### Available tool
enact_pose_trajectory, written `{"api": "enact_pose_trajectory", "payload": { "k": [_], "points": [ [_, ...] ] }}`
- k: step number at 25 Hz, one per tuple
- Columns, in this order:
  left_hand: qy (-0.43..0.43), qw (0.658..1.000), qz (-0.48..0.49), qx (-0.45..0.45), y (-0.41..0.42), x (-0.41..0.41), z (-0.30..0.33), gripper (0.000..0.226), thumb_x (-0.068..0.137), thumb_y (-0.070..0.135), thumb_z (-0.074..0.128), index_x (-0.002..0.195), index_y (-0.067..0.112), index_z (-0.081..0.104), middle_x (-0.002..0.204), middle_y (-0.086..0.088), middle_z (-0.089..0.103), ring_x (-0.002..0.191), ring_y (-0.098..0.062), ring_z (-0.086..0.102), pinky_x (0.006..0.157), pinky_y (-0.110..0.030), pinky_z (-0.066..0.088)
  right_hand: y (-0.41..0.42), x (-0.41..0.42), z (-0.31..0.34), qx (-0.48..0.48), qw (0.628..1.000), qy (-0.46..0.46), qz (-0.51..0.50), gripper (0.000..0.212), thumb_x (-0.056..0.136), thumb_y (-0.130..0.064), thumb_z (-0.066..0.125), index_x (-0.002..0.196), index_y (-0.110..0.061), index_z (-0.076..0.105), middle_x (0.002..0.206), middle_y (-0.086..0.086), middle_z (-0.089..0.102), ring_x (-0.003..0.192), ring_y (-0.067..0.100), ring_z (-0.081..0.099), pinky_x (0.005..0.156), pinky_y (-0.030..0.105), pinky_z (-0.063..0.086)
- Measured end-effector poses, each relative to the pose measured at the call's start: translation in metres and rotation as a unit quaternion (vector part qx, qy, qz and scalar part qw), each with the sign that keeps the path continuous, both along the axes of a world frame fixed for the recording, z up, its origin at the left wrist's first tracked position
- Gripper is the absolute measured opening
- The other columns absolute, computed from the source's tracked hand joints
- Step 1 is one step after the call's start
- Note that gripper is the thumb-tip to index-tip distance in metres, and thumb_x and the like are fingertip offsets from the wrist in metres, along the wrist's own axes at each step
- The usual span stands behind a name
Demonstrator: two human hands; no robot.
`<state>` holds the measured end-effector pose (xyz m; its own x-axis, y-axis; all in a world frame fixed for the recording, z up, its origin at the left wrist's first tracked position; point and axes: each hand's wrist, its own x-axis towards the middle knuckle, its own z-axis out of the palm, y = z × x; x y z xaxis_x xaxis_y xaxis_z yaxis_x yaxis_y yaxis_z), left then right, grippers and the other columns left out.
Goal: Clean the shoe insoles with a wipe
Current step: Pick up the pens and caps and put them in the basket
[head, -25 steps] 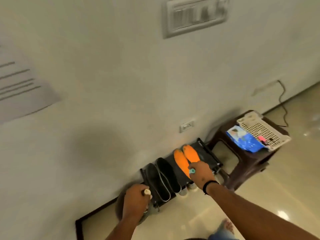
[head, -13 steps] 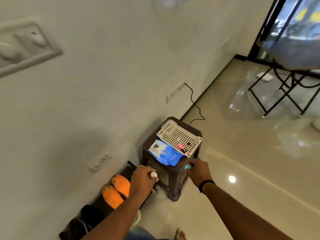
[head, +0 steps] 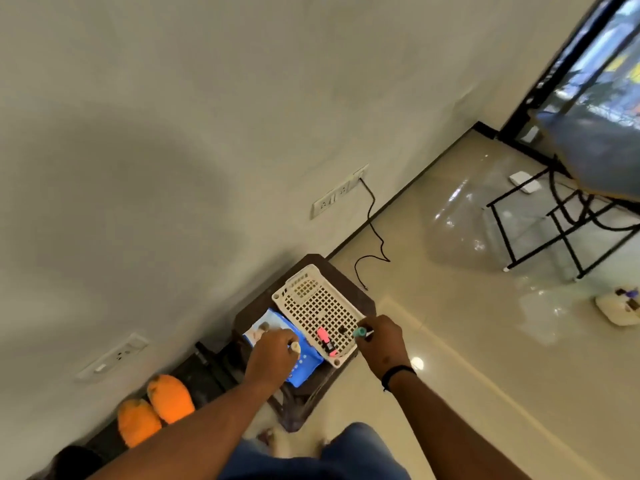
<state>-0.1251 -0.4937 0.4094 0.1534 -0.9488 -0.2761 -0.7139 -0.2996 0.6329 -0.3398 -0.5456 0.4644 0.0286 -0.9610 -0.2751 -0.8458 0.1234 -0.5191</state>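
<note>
Dark brown plastic makes up the stool (head: 349,284) against the wall, and on its top sit a blue wipe pack (head: 306,363) and, just beside it to the right, a cream perforated basket (head: 317,303) with a pink marker (head: 326,340) lying in its near end. The two hands are apart, one on each side of the basket's near corner. The left hand (head: 272,355) hovers over or rests on the wipe pack – I cannot tell whether it touches – with its fingers curled round a small cream-tipped object (head: 295,347). The right hand (head: 382,341) sits at the basket's near right edge, pinching a small teal object (head: 361,331); a black band (head: 398,373) circles that wrist. Left of the stool, low along the wall, a black shoe rack (head: 207,370) carries a pair of orange slippers (head: 156,408) – and a dark shoe (head: 74,460) shows at the frame's bottom left; no insole can be made out. A black cable (head: 372,233) trails from a wall socket (head: 341,192) onto the glossy floor (head: 467,323)
</note>
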Motion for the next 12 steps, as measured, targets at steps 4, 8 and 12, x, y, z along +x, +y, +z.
{"api": "enact_pose_trajectory", "payload": {
  "k": [4, 8, 12],
  "points": [
    [-0.024, 0.999, 0.037, 0.028, -0.033, -0.007, -0.015, 0.015, 0.096, 0.027, 0.058, 0.105, 0.021, 0.069, 0.106, 0.005, 0.067, 0.092, -0.012, 0.066, 0.078, -0.03, 0.053, -0.061, 0.011, -0.041, 0.049, 0.997, 0.003, 0.06, 0.016, 0.086, -0.015, 0.07, 0.102, -0.014, 0.068, 0.098, -0.005, 0.06, 0.089, 0.015, 0.063, 0.074, 0.023, 0.055],
    [-0.033, 0.991, 0.118, 0.059, -0.073, -0.022, -0.047, 0.016, 0.094, 0.027, 0.059, 0.109, 0.027, 0.067, 0.112, 0.008, 0.065, 0.1, -0.014, 0.062, 0.081, -0.032, 0.05, -0.113, 0.026, -0.101, 0.106, 0.982, 0.019, 0.154, 0.02, 0.086, -0.018, 0.065, 0.105, -0.018, 0.069, 0.107, -0.001, 0.064, 0.1, 0.019, 0.062, 0.087, 0.03, 0.052],
    [-0.029, 0.983, 0.161, 0.081, -0.108, -0.045, -0.085, 0.022, 0.091, 0.021, 0.063, 0.113, 0.025, 0.067, 0.115, 0.006, 0.065, 0.105, -0.016, 0.061, 0.083, -0.032, 0.049, -0.15, 0.032, -0.15, 0.134, 0.971, 0.026, 0.199, 0.013, 0.088, -0.018, 0.065, 0.1, -0.024, 0.067, 0.107, -0.002, 0.064, 0.093, 0.016, 0.066, 0.081, 0.034, 0.059]
  ]
}}
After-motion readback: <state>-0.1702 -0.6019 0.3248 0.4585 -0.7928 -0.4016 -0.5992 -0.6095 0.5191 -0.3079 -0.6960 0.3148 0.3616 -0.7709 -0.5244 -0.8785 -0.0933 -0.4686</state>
